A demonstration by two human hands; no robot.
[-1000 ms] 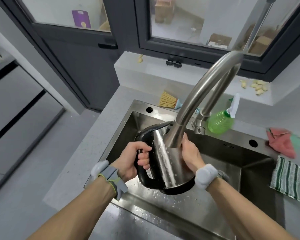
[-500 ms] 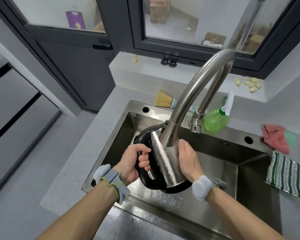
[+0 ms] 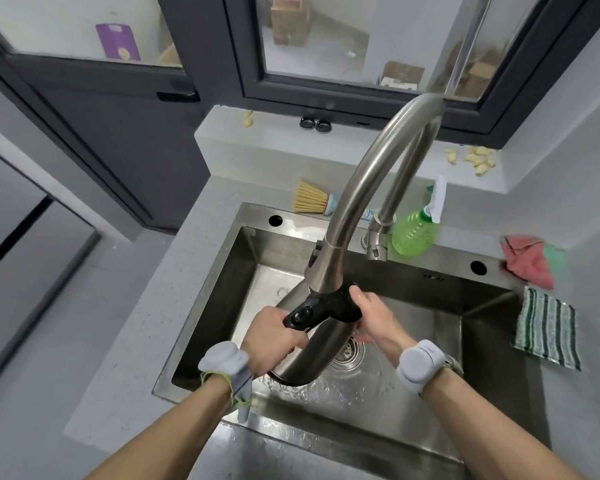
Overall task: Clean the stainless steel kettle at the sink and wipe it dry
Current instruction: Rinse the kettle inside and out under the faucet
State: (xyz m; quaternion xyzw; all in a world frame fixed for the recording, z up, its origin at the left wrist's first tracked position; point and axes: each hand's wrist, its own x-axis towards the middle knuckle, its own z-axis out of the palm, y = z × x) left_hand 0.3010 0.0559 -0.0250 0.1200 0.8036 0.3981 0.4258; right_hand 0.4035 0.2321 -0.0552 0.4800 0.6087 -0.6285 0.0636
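The stainless steel kettle (image 3: 314,351) with a black lid and handle is tilted over the sink (image 3: 413,327), its top under the spray head of the tall faucet (image 3: 371,188). My left hand (image 3: 271,337) grips the black handle on the kettle's left side. My right hand (image 3: 374,317) is against the black lid and the kettle's right flank, thumb on the lid's edge; its fingers are hidden behind the body. Water pools and ripples on the sink floor around the drain (image 3: 349,353).
A striped green cloth (image 3: 548,329) and a pink cloth (image 3: 529,259) lie on the counter right of the sink. A green spray bottle (image 3: 414,230) and a small brush (image 3: 314,202) sit behind the sink. Garlic cloves lie on the window ledge.
The kettle has been turned so its black lid faces up under the faucet head instead of its steel side. My right hand moved from the flank to the lid. The view widened.
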